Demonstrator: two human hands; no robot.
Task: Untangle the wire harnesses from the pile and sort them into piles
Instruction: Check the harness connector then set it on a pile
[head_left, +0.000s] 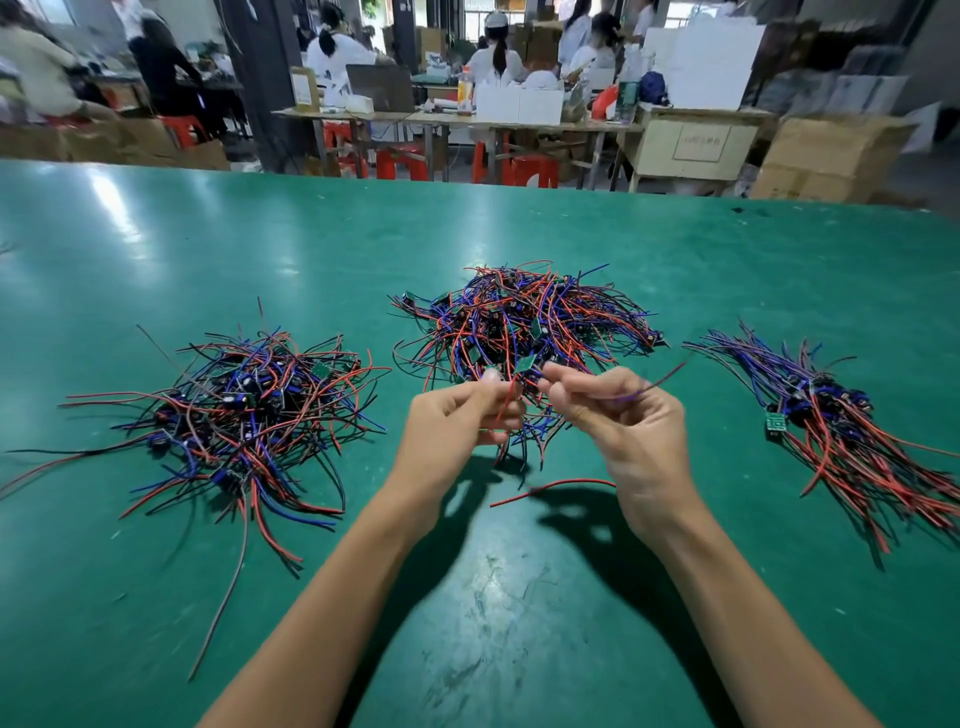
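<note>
Partly blurred, both hands (545, 410) pinching tangled harness wires (524, 415), fingertip grip indistinct.

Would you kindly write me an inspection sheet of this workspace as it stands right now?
Surface: green table, glossy, scuffed near the front.
Job's things: tangled middle pile; loose left pile; aligned right pile.
Clutter: one stray red wire on the table below the hands.
Grippers: left hand and right hand each pinch wires of a harness lifted near the middle pile.
Cables: nothing seen beyond the harness wires.
Surroundings: seated workers, red stools, cardboard boxes.
</note>
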